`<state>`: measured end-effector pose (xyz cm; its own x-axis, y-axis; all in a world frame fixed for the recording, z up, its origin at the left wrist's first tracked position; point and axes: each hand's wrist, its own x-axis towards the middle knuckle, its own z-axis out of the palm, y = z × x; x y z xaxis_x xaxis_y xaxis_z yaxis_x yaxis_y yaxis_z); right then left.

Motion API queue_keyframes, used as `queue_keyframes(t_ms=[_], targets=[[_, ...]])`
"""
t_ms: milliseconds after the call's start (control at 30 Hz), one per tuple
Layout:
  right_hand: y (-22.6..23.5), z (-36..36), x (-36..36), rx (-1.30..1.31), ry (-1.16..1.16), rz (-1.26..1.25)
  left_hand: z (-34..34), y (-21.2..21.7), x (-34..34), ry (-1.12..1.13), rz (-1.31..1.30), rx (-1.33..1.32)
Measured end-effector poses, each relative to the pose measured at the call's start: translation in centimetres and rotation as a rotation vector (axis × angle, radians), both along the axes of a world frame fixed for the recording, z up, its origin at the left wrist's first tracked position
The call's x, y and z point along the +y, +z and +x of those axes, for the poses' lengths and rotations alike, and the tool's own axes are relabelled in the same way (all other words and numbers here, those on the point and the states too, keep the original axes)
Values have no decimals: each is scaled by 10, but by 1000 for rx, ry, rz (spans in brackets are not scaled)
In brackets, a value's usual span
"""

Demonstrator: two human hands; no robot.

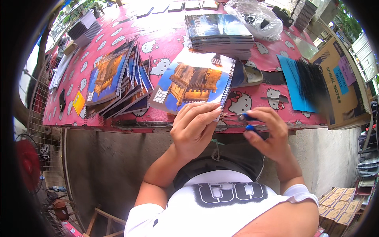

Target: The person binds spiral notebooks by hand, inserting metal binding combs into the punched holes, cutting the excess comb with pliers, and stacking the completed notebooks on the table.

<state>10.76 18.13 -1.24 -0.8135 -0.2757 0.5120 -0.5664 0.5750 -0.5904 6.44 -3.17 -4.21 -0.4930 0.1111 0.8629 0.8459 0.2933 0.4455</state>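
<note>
A spiral notebook (195, 81) with a castle-like building on its cover lies tilted at the table's near edge, its coil along the right side. My left hand (195, 125) grips its lower corner by the end of the coil, fingers closed over it. In my right hand (272, 132) is a small pair of pliers (249, 128) with blue handles, held between thumb and fingers. The tips of the pliers point toward the coil's lower end; whether they touch the wire is too small to tell.
A fanned pile of similar notebooks (108, 75) lies to the left. Behind are a stack of printed notebooks (219, 28) and a clear plastic bag (262, 19). At right, black coils (310, 81) rest on a blue sheet (290, 85), beside a cardboard box (335, 94).
</note>
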Motion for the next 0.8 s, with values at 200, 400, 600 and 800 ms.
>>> queue_keyframes(t_ms=[200,400,600,800], targets=[[2,-2,-15,-46,71,-25,1,2,1,2,6,-5],[4,1,-14,-8,75,-37,0,5,1,-3,0,-4],[-21,-28,-2,-1348,710,-1013,-1,6,-4,-52,-2,56],[-17,-27,11,-445,178,-539,-42,48,-41,16,214,85]])
